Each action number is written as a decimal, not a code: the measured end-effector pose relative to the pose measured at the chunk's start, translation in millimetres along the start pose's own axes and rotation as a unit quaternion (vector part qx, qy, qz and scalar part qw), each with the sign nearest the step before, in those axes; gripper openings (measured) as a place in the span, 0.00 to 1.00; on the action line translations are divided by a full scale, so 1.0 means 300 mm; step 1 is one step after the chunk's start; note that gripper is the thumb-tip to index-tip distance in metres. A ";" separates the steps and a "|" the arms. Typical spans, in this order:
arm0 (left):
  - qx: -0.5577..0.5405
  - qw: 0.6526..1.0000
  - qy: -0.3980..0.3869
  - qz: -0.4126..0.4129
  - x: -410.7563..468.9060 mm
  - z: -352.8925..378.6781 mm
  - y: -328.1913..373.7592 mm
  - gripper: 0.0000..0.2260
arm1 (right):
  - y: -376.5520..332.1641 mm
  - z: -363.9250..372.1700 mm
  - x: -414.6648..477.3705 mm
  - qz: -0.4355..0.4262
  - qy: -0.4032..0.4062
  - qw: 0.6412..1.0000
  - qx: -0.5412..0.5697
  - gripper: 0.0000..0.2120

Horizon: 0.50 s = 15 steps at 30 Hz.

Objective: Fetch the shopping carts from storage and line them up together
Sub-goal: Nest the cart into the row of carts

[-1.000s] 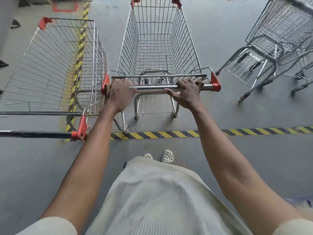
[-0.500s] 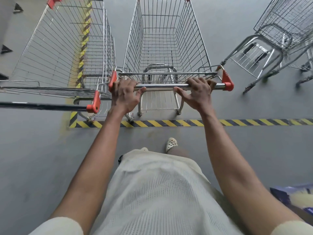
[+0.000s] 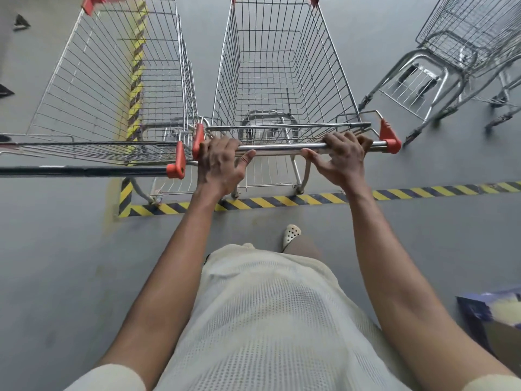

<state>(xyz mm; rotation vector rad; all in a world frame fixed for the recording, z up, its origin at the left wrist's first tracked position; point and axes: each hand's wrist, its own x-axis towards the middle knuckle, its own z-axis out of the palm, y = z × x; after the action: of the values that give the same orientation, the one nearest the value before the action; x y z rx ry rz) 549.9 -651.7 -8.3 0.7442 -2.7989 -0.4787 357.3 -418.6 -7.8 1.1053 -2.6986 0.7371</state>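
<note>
Grey floor (image 3: 56, 249) crossed by striped tape (image 3: 282, 201), with a person standing behind the middle cart (image 3: 282, 66), whose rear wheels sit at the tape. Left hand (image 3: 220, 165) and right hand (image 3: 341, 159) each curl over its steel handle (image 3: 282, 148), one near each red end cap, thumbs loose below the bar. Left cart (image 3: 112, 80) stands just beside it, its handle slightly nearer the person; other carts (image 3: 465, 38) stand apart at far right.

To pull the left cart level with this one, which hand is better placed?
Left, probably. The left hand grips the bar at its left end, beside the red cap of the left cart; the right hand holds the far end.
</note>
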 end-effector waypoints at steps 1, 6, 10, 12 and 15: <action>0.002 1.000 -0.002 0.001 -0.002 -0.003 -0.002 0.24 | 0.000 0.002 -0.003 0.005 -0.003 1.000 0.002 0.28; 0.006 1.000 0.007 0.012 -0.012 -0.014 -0.005 0.23 | -0.001 0.009 -0.007 0.012 -0.003 1.000 -0.003 0.28; 0.005 1.000 0.011 0.014 -0.024 -0.008 -0.009 0.24 | -0.001 0.008 -0.012 0.004 -0.004 1.000 -0.008 0.27; 0.004 1.000 0.013 0.014 -0.031 -0.006 -0.008 0.26 | 0.001 0.007 -0.017 -0.004 0.000 1.000 -0.009 0.26; 0.005 1.000 0.021 0.015 -0.043 -0.004 -0.006 0.25 | 0.002 0.009 -0.023 -0.005 0.002 1.000 -0.011 0.25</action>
<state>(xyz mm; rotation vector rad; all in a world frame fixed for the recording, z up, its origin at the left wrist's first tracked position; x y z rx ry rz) 562.1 -646.9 -9.3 0.7057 -2.7708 -0.4373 362.2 -415.2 -12.3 1.1098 -2.6894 0.7061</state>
